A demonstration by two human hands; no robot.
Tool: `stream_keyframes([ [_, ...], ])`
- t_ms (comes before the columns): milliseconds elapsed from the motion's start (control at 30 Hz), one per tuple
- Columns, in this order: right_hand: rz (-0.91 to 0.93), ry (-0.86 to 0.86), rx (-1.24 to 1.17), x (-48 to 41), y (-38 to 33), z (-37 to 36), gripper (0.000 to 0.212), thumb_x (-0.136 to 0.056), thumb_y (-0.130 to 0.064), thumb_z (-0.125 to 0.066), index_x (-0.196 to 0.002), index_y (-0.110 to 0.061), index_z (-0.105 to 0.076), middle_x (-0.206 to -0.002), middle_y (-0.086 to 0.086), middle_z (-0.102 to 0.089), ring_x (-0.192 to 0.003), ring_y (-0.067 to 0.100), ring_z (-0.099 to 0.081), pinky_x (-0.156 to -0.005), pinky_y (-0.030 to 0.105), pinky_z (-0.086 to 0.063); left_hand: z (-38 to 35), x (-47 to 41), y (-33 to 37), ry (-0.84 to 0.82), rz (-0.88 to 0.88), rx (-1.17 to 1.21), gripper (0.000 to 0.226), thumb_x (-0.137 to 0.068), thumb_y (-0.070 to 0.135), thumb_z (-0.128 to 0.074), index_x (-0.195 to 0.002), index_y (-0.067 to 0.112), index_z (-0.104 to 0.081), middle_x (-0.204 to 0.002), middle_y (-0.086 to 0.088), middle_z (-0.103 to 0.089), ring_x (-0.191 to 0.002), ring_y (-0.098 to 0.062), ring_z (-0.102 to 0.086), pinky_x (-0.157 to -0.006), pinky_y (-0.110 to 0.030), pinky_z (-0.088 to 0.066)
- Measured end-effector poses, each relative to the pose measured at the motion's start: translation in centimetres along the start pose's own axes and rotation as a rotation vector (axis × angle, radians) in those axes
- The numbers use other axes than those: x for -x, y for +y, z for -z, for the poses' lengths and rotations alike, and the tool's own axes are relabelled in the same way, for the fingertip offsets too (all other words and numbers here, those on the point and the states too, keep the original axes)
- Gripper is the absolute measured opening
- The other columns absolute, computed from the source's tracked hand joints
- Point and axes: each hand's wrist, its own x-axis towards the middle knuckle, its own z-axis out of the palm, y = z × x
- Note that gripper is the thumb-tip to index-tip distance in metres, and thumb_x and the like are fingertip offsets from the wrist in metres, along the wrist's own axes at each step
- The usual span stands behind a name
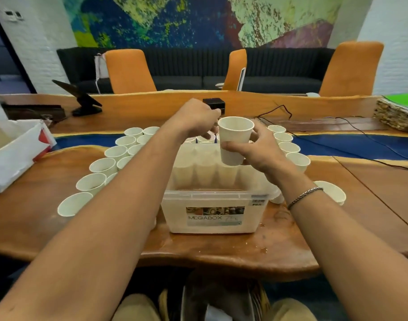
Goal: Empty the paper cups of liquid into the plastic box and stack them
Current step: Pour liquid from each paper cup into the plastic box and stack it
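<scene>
Paper cup point(235, 140), upright, above the far edge of the plastic box point(212, 212): your right grip point(258, 149) clasps its side. Your left grip point(198, 119) curls over the back cups point(206, 138) behind the box, hiding them; whether it grasps one cannot be told. Left cups point(98, 166) and right cups point(288, 147) flank the box on the counter point(244, 249). Cables point(337, 126) trail beyond.

Even indoor light, soft focus, curved edges

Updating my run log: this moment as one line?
right hand: holds paper cup above plastic box | left hand: at far cups, grip unclear | other cups: standing around box
</scene>
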Motion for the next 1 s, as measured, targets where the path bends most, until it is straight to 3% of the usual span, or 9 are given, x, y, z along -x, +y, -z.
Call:
stream_keyframes([
  [133,0.019,-0.025,0.116,-0.4,1.6,-1.5,0.067,-0.068,-0.030,-0.090,-0.125,-0.032,-0.055,-0.114,-0.011,-0.062,-0.104,0.007,-0.058,-0.082,0.032,-0.053,-1.4,-0.7,-5.6,0.129,-0.046,-0.076,0.027,-0.101,0.025,-0.049,-0.097,0.014,-0.073,-0.110,0.000,-0.072,-0.104,-0.023,-0.064,-0.088,-0.035,-0.052],
  [300,0.076,-0.076,0.339,-0.6,1.9,-2.2,0.058,-0.069,-0.030,-0.088,-0.114,-0.031,-0.052,-0.098,-0.021,-0.056,-0.090,0.001,-0.056,-0.072,0.024,-0.047,-3.3,-0.8,-9.0,0.075,-0.053,-0.181,0.030,-0.100,0.028,-0.049,-0.118,0.030,-0.073,-0.135,0.007,-0.065,-0.128,-0.020,-0.054,-0.109,-0.044,-0.041],
  [400,0.085,-0.070,0.479,-0.6,2.5,-2.3,0.056,-0.067,-0.035,-0.086,-0.114,-0.030,-0.055,-0.098,-0.014,-0.061,-0.092,0.014,-0.060,-0.079,0.037,-0.053,-3.4,-0.9,-9.6,0.075,-0.035,-0.186,0.031,-0.100,0.026,-0.050,-0.121,0.032,-0.072,-0.138,0.006,-0.062,-0.129,-0.024,-0.053,-0.109,-0.043,-0.041],
  [500,0.085,-0.073,0.616,-0.4,2.7,-2.5,0.060,-0.067,-0.038,-0.082,-0.118,-0.032,-0.053,-0.103,-0.006,-0.065,-0.096,0.023,-0.061,-0.082,0.043,-0.054,-3.5,-1.0,-10.2,0.056,-0.017,-0.187,0.049,-0.092,0.009,-0.044,-0.125,0.036,-0.068,-0.140,0.003,-0.061,-0.119,-0.032,-0.058,-0.100,-0.044,-0.048],
  [567,0.098,-0.067,0.685,-0.3,2.7,-2.5,0.062,-0.069,-0.039,-0.080,-0.123,-0.032,-0.050,-0.106,-0.004,-0.065,-0.099,0.025,-0.060,-0.080,0.041,-0.053,-3.6,-1.0,-10.4,0.043,-0.009,-0.201,0.056,-0.090,0.006,-0.042,-0.131,0.036,-0.064,-0.139,0.000,-0.062,-0.115,-0.035,-0.059,-0.099,-0.044,-0.048],
  [700,0.125,-0.066,0.789,0.0,2.6,-2.4,0.060,-0.073,-0.037,-0.078,-0.125,-0.031,-0.048,-0.110,-0.004,-0.063,-0.096,0.021,-0.057,-0.073,0.035,-0.048,-3.7,-1.2,-10.7,0.068,-0.020,-0.207,0.051,-0.095,0.010,-0.041,-0.135,0.035,-0.061,-0.141,-0.001,-0.060,-0.125,-0.033,-0.053,-0.105,-0.044,-0.044],
  [833,0.133,-0.069,0.817,0.2,2.4,-2.3,0.061,-0.075,-0.036,-0.079,-0.127,-0.030,-0.047,-0.114,-0.004,-0.063,-0.093,0.017,-0.050,-0.071,0.032,-0.042,-3.6,-1.1,-10.7,0.063,-0.027,-0.209,0.062,-0.087,0.003,-0.039,-0.137,0.032,-0.060,-0.148,-0.003,-0.054,-0.133,-0.032,-0.048,-0.108,-0.045,-0.042],
  [1000,0.129,-0.066,0.834,0.3,2.4,-2.4,0.062,-0.075,-0.033,-0.079,-0.129,-0.031,-0.048,-0.117,-0.003,-0.063,-0.102,0.022,-0.057,-0.072,0.032,-0.043,-3.5,-0.9,-10.5,0.064,-0.040,-0.226,0.062,-0.088,0.003,-0.039,-0.139,0.031,-0.059,-0.150,-0.004,-0.051,-0.138,-0.032,-0.043,-0.112,-0.044,-0.038],
])
